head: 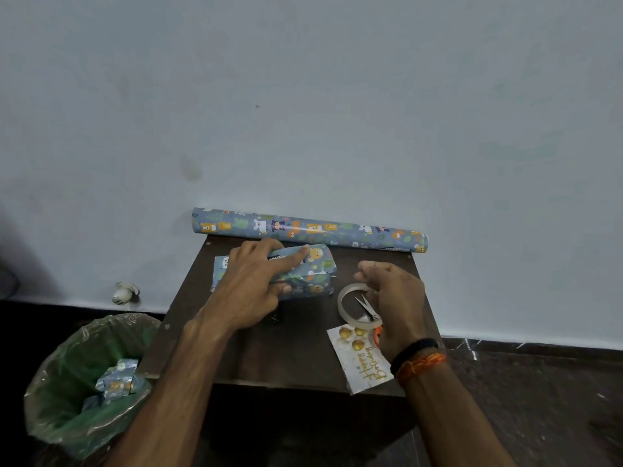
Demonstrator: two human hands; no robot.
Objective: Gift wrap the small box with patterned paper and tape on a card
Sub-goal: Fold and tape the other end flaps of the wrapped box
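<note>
I judge the wrapping about halfway through. The box [303, 269] sits toward the back of the worktop [286, 348], already folded into the patterned paper, but a flap of paper sticks out to the left of it and the right end looks ragged and unsealed, so I count the ends as not yet folded and taped. The card [360, 360] lies untouched at the front right edge of the worktop, so taping it on remains to be done.

My left hand [256, 284] presses down on the box, fingers stretched over the top seam and the thumb tucked against the near side; I read this as holding the paper shut, a flat pressing grip more than a clenched one.

My right hand [392, 298] hovers just over the tape roll [359, 303], with the scissors [367, 308] lying across it. The fingers are bent and drawn together near the roll's far rim, perhaps pinching a tape end, but I cannot tell whether anything is held.

The paper roll [308, 229] rests along the back edge against the wall, and a bin [91, 382] beside the worktop holds offcuts.
</note>
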